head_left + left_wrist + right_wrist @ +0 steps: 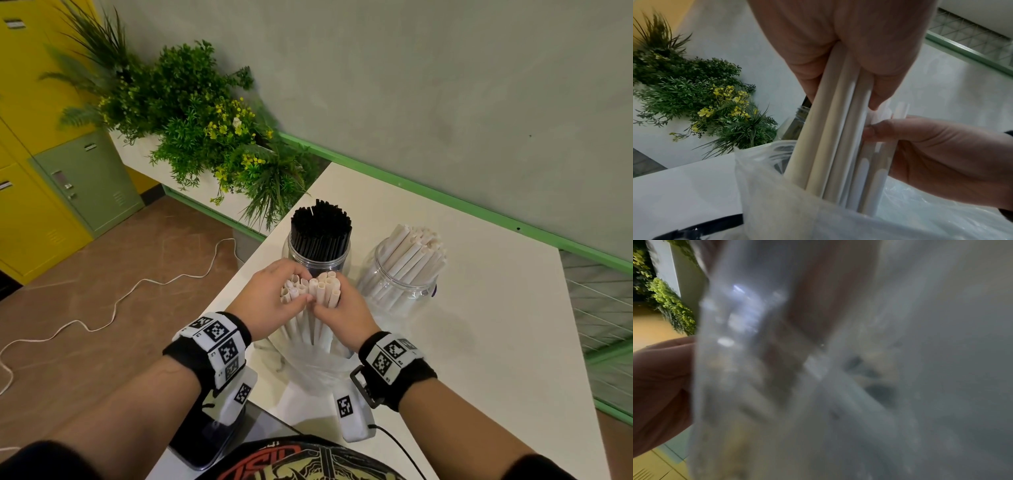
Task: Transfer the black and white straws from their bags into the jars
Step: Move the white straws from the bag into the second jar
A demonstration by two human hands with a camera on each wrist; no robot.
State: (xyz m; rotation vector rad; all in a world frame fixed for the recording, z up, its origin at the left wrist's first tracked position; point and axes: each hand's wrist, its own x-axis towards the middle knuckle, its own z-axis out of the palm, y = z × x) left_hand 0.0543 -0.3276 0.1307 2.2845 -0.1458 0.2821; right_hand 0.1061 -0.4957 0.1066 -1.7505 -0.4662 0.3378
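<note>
A bunch of white straws (310, 291) stands upright in a clear plastic bag (313, 363) at the table's near edge. My left hand (274, 301) grips the left half of the bunch. My right hand (339, 313) grips the right half. Seen from the left wrist, the white straws (830, 138) rise out of the bag (787, 203) between my left hand's fingers (877, 78), with my right hand (931, 146) beside them. Behind stand a clear jar of black straws (320, 229) and a jar of white straws (407, 263). The bag (818, 386) blurs the right wrist view.
The white table (479, 342) runs along a wall with a green ledge (445, 202). A planter of green and yellow foliage (205, 137) stands past the table's left end. A white cable (113, 308) lies on the floor by yellow lockers (27, 171).
</note>
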